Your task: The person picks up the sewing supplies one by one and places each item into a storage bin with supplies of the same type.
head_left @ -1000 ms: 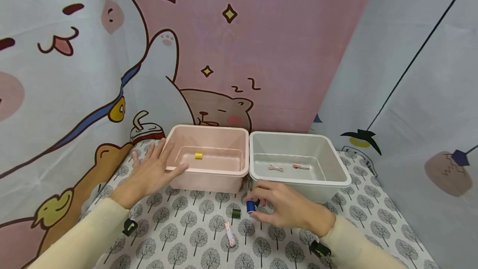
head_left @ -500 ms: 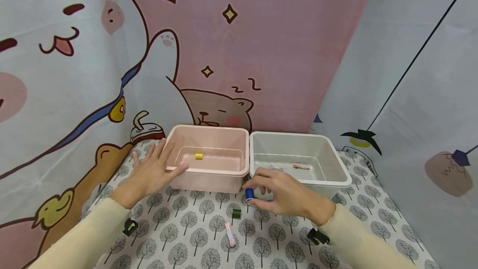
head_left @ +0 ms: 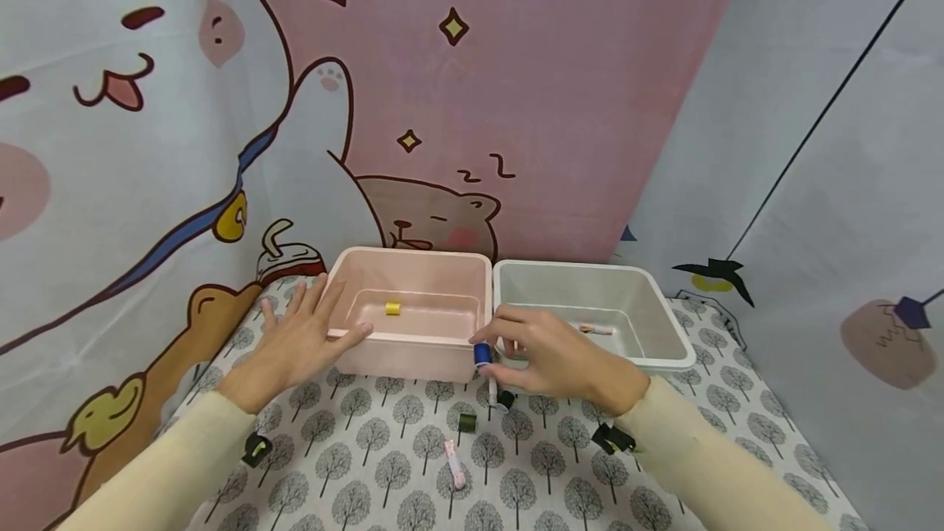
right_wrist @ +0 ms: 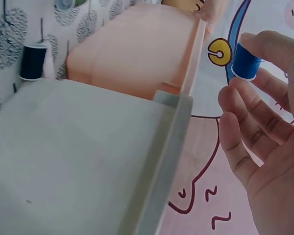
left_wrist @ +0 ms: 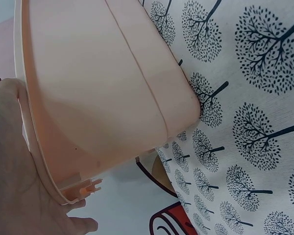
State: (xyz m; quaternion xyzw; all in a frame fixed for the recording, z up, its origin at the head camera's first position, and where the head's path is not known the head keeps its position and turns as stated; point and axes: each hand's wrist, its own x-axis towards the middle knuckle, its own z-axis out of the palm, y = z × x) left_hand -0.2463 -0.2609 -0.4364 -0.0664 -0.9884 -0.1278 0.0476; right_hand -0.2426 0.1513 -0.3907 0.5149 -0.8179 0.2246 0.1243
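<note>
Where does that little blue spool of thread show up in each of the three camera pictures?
Head view: the blue spool sits in the middle, pinched by the right hand, in front of the gap between the two bins.
Left wrist view: not in it.
Right wrist view: blue spool at upper right, between fingertips.
Shared landmark: the pink bin appears in all three.

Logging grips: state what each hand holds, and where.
Right hand pinches the blue thread spool by its sides with fingertips. Left hand holds nothing, resting open against the pink bin.

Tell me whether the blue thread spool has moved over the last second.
Yes. The right hand has lifted the blue spool up and left, from the cloth to the front rim of the pink bin.
</note>
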